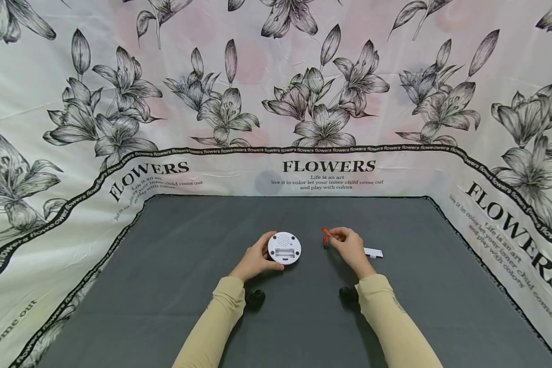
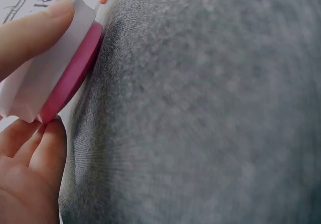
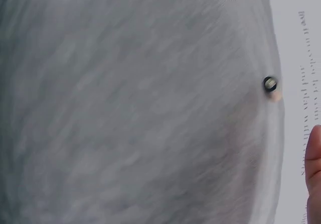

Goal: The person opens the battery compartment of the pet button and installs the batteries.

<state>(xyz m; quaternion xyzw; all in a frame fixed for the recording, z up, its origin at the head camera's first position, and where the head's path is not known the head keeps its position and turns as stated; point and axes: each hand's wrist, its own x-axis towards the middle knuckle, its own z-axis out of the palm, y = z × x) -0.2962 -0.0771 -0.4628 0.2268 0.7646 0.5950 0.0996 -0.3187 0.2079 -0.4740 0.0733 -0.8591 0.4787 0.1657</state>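
Observation:
My left hand (image 1: 254, 259) grips a round white device (image 1: 284, 240) by its edge, thumb on the near side. The device's underside faces up, with a bare battery compartment (image 1: 284, 252), dark feet and small holes. In the left wrist view, its other side shows a pink rim (image 2: 75, 73). My right hand (image 1: 351, 251) pinches an orange battery (image 1: 326, 232) between thumb and fingertips. Just below that one, a second orange and black battery (image 1: 325, 242) is on the table. In the right wrist view one battery end (image 3: 270, 84) shows; I cannot tell which battery it is.
A small white cover (image 1: 374, 253) lies on the grey tabletop (image 1: 188, 317) just right of my right hand. Flower-printed cloth (image 1: 239, 174) borders the table at the back and sides. Small black objects (image 1: 255, 299) sit at both wrists.

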